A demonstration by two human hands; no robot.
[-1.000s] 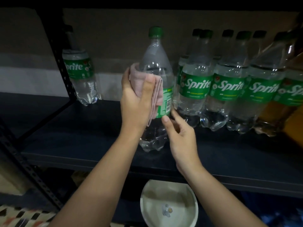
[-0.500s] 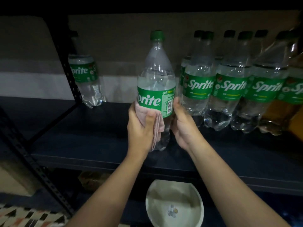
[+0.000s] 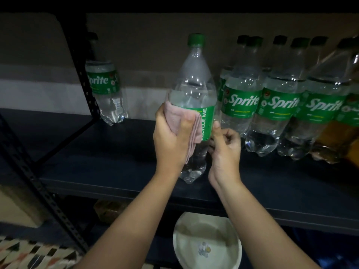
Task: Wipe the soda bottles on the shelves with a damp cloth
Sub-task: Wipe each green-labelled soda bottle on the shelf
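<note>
A clear Sprite bottle (image 3: 194, 86) with a green cap stands upright on the dark shelf (image 3: 101, 171), its green label turned to the words "RECYCLE ME". My left hand (image 3: 172, 136) grips a folded pink cloth (image 3: 174, 121) and presses it against the bottle's left side at label height. My right hand (image 3: 225, 144) holds the bottle's lower right side, thumb up along the label edge and fingers curled behind. A row of several more Sprite bottles (image 3: 277, 105) stands to the right.
A lone Sprite bottle (image 3: 106, 90) stands at the back left beside a black perforated upright (image 3: 81, 74). An amber-filled bottle (image 3: 338, 140) is at the far right. A white bowl (image 3: 207, 243) sits below the shelf.
The bottle has been turned, so the label now shows "RECYCLE ME" instead of the Sprite logo. My left hand with the cloth has moved up from below the label onto it.
</note>
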